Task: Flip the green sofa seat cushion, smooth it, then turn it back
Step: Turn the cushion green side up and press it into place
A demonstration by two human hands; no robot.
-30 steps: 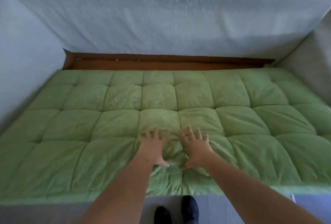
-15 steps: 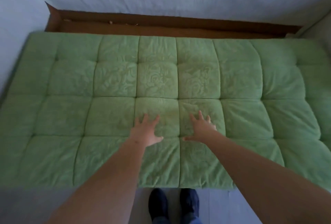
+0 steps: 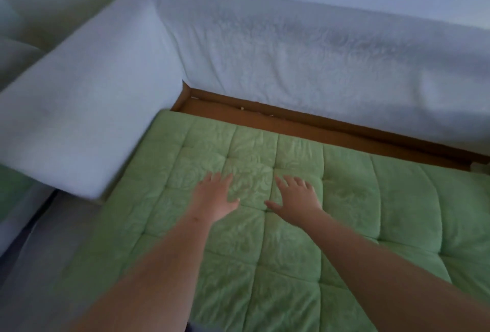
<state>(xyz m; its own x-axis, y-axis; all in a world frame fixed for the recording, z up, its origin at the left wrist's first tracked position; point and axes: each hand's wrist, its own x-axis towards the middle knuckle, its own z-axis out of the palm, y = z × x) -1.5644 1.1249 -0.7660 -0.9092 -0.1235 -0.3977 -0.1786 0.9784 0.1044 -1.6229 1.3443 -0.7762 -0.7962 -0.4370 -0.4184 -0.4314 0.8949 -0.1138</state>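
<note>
The green quilted seat cushion lies flat on the sofa base and fills the lower right of the head view. Both of my hands lie palm down on its left part, fingers straight and spread. My left hand rests on a tufted square near the left armrest. My right hand rests on the square beside it, a short gap apart. Neither hand grips any fabric.
A pale armrest rises to the left of the cushion and a pale backrest runs behind it. A strip of brown wooden base shows between cushion and backrest. Grey floor lies at lower left.
Both hands have slid farther across the cushion, away from its front edge and toward the left armrest. My view has swung left and the armrest has come into sight.
</note>
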